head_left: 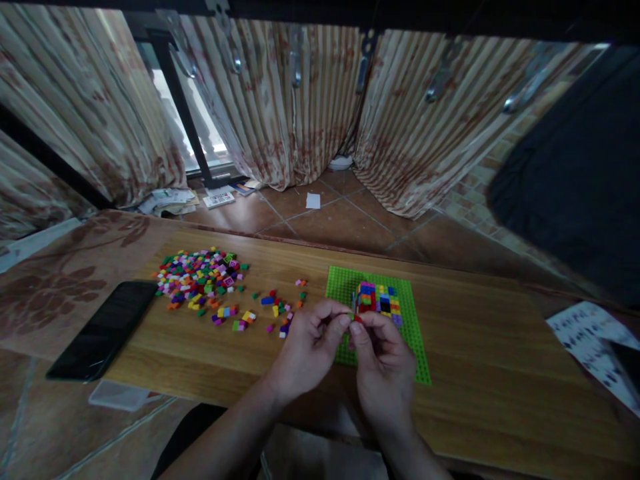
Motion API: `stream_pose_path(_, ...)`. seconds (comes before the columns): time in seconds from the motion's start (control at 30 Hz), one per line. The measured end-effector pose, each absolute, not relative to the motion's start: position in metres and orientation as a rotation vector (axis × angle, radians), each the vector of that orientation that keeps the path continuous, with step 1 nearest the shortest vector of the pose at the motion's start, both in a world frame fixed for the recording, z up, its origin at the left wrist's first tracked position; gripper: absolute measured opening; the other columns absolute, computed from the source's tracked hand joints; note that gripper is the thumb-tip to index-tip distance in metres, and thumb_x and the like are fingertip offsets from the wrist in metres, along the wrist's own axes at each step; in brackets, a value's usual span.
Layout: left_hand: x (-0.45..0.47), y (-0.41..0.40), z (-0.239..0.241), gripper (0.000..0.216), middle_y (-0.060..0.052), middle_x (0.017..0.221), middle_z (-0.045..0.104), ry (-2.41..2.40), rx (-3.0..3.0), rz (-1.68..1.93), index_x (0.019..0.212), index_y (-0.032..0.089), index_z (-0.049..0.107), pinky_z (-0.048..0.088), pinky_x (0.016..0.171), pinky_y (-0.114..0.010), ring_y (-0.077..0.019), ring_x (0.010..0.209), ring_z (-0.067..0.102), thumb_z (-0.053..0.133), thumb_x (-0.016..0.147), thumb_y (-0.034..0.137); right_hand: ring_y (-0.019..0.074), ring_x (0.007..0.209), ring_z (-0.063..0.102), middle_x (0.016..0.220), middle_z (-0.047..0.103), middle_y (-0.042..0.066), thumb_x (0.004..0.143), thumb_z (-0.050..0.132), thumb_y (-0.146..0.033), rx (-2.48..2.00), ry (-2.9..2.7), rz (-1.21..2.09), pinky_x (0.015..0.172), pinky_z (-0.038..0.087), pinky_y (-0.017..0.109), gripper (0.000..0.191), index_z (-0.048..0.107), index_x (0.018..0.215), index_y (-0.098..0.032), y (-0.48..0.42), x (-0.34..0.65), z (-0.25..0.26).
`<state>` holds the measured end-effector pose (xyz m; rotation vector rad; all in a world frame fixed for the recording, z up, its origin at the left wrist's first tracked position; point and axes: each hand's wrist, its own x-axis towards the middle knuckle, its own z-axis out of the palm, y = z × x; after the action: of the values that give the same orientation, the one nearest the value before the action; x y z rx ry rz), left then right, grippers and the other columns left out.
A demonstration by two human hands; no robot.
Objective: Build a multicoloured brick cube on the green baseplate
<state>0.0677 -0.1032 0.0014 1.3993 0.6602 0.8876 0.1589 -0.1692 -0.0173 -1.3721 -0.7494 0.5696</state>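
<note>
My left hand [311, 347] and my right hand [386, 365] meet over the near left part of a green studded baseplate [417, 350]. Between the thumb and fingers of the right hand shows a small red toy brick [357, 319]. The left thumb and forefinger are pinched together right beside it; what they hold is hidden. Just beyond the fingertips, a multicoloured brick build [381, 301] stands on the baseplate, its near left side partly covered by my hands.
A heap of loose bricks [200, 275] lies at the left of the wooden table [490, 347], with small joined clusters [244, 321] nearer. A black tablet-like slab [103, 330] rests over the left edge. A clear plastic container [120, 395] sits below. Printed sheets [590, 340] lie at right.
</note>
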Motion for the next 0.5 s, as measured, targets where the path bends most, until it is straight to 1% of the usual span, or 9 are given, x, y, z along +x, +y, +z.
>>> stream_pose_path(0.1,0.079,-0.113,-0.003,0.015,0.001,0.067,0.061,0.655,1.149,0.973,0.083,0.016,0.066,0.045,0.058,-0.02,-0.0095,0.059,0.055,0.065,0.086,0.031,0.0141,0.072,0.062,0.083,0.068,0.0,0.087,0.066,-0.036,-1.425,-0.77,0.51,0.065,0.05,0.026,0.016,0.065,0.093,-0.021,-0.173,0.162,-0.011)
stream_pose_path(0.2,0.086,-0.113,-0.006,0.021,0.002,0.064,0.06,0.69,0.946,1.048,0.081,0.015,0.066,0.043,0.053,-0.02,-0.0083,0.054,0.052,0.068,0.084,0.036,0.0129,0.062,0.06,0.07,0.064,-0.003,0.087,0.065,-0.037,-1.463,-0.735,0.444,0.062,0.048,0.026,0.016,0.065,0.09,-0.021,-0.173,0.175,-0.007)
stream_pose_path(0.27,0.086,-0.108,-0.006,0.023,0.002,0.064,0.06,0.711,0.844,1.071,0.08,0.015,0.066,0.042,0.052,-0.019,-0.0079,0.054,0.052,0.071,0.081,0.037,0.0131,0.061,0.06,0.067,0.064,-0.003,0.087,0.066,-0.037,-1.479,-0.719,0.396,0.062,0.049,0.026,0.017,0.065,0.089,-0.021,-0.172,0.189,-0.006)
stream_pose_path(0.4,0.085,-0.098,-0.006,0.027,0.001,0.064,0.062,0.763,0.718,0.979,0.076,0.015,0.065,0.042,0.05,-0.019,-0.0077,0.053,0.052,0.076,0.073,0.039,0.0167,0.075,0.067,0.085,0.071,0.002,0.085,0.068,-0.036,-1.577,-0.828,0.221,0.071,0.053,0.031,0.016,0.069,0.092,-0.021,-0.17,0.213,-0.009)
stream_pose_path(0.5,0.088,-0.097,-0.009,0.029,0.0,0.065,0.063,0.817,0.695,0.912,0.077,0.014,0.066,0.042,0.049,-0.02,-0.0078,0.051,0.052,0.077,0.07,0.04,0.0181,0.084,0.067,0.091,0.071,0.003,0.09,0.063,-0.032,-1.65,-1.06,0.08,0.076,0.053,0.033,0.014,0.071,0.092,-0.022,-0.17,0.221,-0.01)
